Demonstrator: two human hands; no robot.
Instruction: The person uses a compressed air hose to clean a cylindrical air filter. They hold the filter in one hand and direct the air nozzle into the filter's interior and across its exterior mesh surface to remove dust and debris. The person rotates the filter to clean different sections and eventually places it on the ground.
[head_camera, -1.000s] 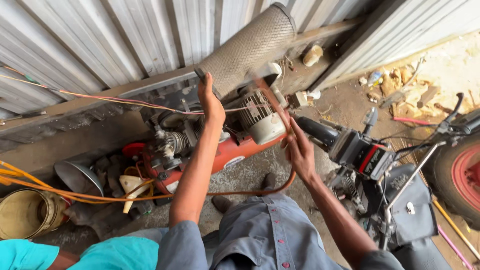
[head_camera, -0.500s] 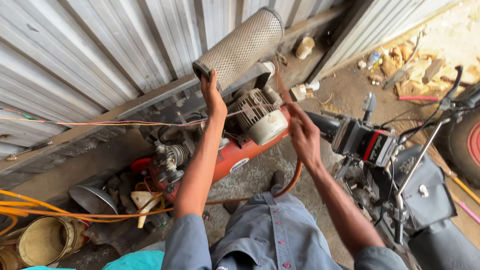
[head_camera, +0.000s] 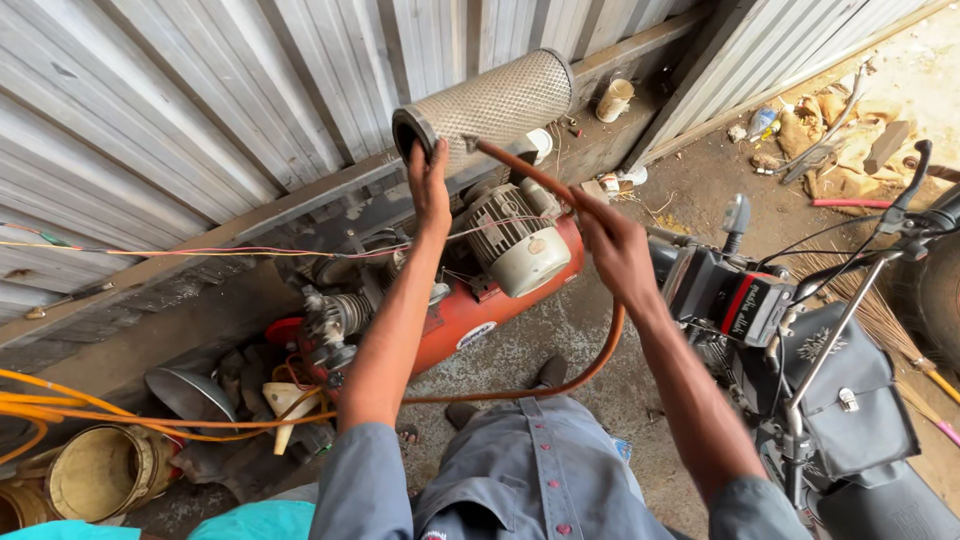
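Two hands, left (head_camera: 430, 190) and right (head_camera: 615, 250); one mesh cylinder (head_camera: 490, 100) at twelve o'clock, one orange hose (head_camera: 600, 365), one red compressor (head_camera: 470, 300), one motorbike (head_camera: 800, 350) at three o'clock.

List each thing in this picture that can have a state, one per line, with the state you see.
Cylindrical metal mesh filter: lifted, tilted, open dark end facing the camera.
Left hand: grip closed on the filter's rim.
Right hand: grip closed on the orange hose.
Orange hose: curved, nozzle tip at the filter.
Red air compressor tank: lying on the ground.
Black motorcycle: parked upright.
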